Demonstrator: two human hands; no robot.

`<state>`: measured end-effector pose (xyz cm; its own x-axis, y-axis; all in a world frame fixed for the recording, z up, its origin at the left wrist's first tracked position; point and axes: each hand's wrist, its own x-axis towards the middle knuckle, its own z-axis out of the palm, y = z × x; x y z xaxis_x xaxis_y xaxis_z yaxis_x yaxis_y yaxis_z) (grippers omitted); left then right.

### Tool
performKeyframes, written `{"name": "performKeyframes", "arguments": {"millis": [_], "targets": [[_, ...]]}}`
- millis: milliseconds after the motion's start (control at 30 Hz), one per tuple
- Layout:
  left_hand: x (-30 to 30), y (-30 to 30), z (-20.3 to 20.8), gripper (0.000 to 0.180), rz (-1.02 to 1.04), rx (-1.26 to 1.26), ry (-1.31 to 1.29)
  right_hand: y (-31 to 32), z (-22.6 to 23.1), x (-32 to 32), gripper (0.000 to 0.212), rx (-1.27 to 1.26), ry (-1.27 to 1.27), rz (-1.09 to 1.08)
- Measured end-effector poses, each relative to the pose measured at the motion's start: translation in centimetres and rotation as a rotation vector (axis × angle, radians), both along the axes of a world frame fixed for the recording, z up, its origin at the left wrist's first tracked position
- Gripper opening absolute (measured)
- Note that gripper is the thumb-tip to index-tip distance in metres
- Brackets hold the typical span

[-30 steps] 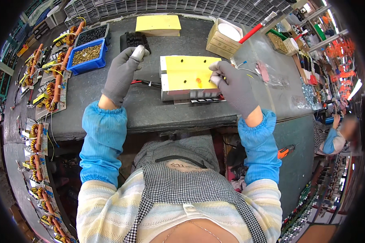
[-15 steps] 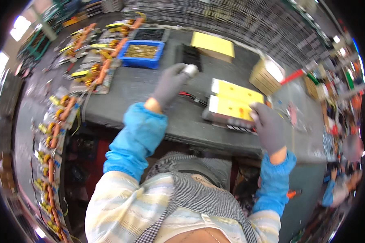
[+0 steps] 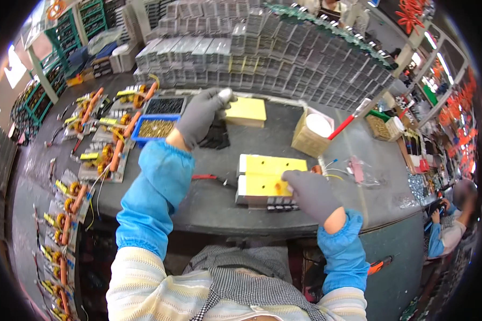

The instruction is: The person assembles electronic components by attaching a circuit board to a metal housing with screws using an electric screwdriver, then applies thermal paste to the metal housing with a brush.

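Observation:
My left hand (image 3: 203, 116), in a grey glove, is raised at the back of the bench, its fingers drawn together. A white tip (image 3: 225, 95) shows at the fingertips; whether it is glove or a small held thing is unclear. My right hand (image 3: 315, 197), gloved too, rests over the right end of a box-shaped metal case (image 3: 257, 200). Its fingers are bent together against the yellow top sheet (image 3: 268, 167); anything pinched there is hidden. Dark holes and an orange-brown spot mark the sheet. A red and black cable (image 3: 209, 177) leaves the case's left side.
Behind stand a yellow stack (image 3: 247, 112), a blue tray of brass-coloured screws (image 3: 156, 128) and a black tray (image 3: 165, 105). A carton with a white roll (image 3: 309, 136) and a red-handled tool (image 3: 348, 120) are right. Coil-bearing circuit boards (image 3: 112, 152) line the left. Another person (image 3: 447, 230) sits far right.
My view has tilted up, showing more of the stacked metal parts behind. My left hand has moved farther back and left, toward the yellow stack. My right hand reaches farther over the yellow sheet.

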<state>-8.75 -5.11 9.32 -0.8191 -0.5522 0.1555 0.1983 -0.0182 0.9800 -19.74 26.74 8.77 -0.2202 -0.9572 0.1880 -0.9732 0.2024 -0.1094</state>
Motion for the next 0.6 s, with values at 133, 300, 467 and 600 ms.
{"name": "performKeyframes", "arguments": {"millis": [133,300,467,600], "targets": [[-10.9,-4.2,6.4,0.029,-0.270,0.455,0.147,0.3,-0.1,-0.2,0.024,0.058,0.023,0.023],[-23.6,-6.2,13.1,0.058,-0.114,0.606,0.122,0.7,-0.2,0.5,0.028,0.030,-0.031,0.056],[-31.3,-7.4,15.0,0.048,0.024,0.659,0.158,2.7,0.1,-0.2,0.038,-0.160,-0.321,0.106],[-32.5,-9.8,14.5,0.031,-0.037,0.520,0.404,3.8,2.1,-0.2,0.042,-0.192,-0.305,0.168]]}}
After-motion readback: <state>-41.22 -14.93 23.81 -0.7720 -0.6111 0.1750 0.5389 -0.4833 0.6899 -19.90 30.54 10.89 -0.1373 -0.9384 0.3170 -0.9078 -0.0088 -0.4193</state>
